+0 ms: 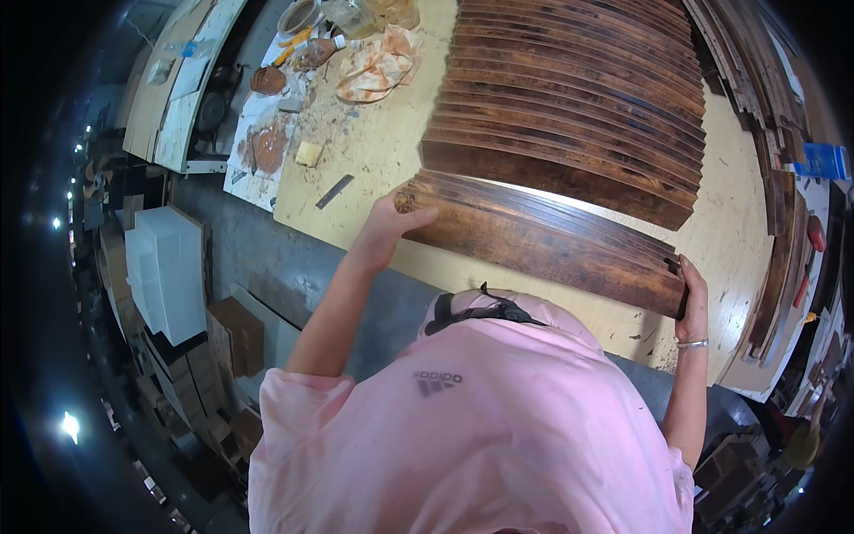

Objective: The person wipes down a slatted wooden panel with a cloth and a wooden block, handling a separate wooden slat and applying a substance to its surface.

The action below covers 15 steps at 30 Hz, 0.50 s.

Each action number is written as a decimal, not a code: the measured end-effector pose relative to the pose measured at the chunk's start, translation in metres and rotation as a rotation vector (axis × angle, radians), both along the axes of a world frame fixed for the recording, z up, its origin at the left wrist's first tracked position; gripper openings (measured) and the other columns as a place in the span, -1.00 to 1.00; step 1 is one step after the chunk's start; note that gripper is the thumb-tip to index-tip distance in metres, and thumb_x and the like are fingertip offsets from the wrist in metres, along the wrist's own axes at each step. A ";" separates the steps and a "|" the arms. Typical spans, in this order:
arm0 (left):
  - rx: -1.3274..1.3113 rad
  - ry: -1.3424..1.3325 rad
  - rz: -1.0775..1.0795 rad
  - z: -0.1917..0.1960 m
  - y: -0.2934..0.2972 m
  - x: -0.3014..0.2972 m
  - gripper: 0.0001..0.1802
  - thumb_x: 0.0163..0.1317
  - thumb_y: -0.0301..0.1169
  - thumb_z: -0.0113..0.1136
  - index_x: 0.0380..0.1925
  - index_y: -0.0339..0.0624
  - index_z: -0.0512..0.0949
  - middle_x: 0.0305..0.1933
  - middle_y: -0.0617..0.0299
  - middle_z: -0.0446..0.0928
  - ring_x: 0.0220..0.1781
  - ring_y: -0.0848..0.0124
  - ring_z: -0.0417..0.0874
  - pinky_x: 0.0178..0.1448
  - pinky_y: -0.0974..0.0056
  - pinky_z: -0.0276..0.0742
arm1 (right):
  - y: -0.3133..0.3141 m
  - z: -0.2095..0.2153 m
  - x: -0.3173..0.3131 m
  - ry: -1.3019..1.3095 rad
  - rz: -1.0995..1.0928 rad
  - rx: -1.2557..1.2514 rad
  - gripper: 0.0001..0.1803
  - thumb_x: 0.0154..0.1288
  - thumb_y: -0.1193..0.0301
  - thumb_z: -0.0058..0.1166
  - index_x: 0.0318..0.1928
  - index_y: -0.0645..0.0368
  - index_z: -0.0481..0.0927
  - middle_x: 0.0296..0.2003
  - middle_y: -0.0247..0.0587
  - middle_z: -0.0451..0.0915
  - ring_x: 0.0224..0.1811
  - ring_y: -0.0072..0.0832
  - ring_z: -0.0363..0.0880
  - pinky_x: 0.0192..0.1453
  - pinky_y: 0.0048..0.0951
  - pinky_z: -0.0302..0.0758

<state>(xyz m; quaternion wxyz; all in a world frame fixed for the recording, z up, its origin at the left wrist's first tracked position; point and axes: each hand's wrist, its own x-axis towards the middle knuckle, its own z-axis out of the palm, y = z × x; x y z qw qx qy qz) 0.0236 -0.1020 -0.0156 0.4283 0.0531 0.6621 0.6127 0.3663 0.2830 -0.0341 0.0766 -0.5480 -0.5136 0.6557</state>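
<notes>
A small stack of dark brown stained wooden boards [543, 238] lies across the near part of a pale plywood workbench [382, 151]. My left hand [398, 222] grips the stack's left end, thumb on top. My right hand [693, 292], with a bracelet at the wrist, grips its right end. Just beyond the stack, a long row of overlapping stained boards [574, 98] covers the far part of the bench. My pink shirt fills the lower middle of the view.
A stained orange rag [378, 67], a yellow sponge [309, 153], a metal scraper [334, 190] and jars [356, 13] sit at the bench's left. More boards [783, 222] are piled on the right beside a blue box [823, 160]. White boxes [165, 267] and cardboard boxes [236, 334] stand on the floor.
</notes>
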 end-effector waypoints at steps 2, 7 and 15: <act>0.016 0.025 0.002 -0.005 -0.006 0.003 -0.37 0.15 -0.50 0.38 0.26 -0.36 0.44 0.09 0.19 0.62 0.10 0.40 0.60 0.29 0.28 0.47 | -0.003 0.004 -0.002 0.013 0.030 0.036 -0.27 0.41 0.15 0.18 0.39 0.42 0.37 0.25 -0.03 0.53 0.28 -0.35 0.49 0.40 -0.41 0.34; 0.081 -0.019 0.095 -0.005 -0.016 0.028 -0.22 0.05 -0.65 0.39 0.34 -0.37 0.37 0.16 0.15 0.59 0.19 0.37 0.58 0.35 0.26 0.46 | -0.021 -0.008 0.016 0.027 -0.043 0.173 -0.37 0.37 0.32 0.21 0.34 0.44 0.42 0.29 0.02 0.50 0.32 -0.36 0.46 0.44 -0.39 0.30; 0.243 0.124 0.181 -0.031 -0.014 0.017 0.04 -0.09 -0.75 0.38 0.48 -0.37 0.18 0.36 0.06 0.44 0.34 0.32 0.48 0.41 0.24 0.41 | -0.018 -0.022 -0.011 0.300 -0.040 0.431 -0.41 0.40 0.45 0.13 0.39 0.39 0.38 0.31 -0.03 0.48 0.32 -0.39 0.44 0.40 -0.39 0.36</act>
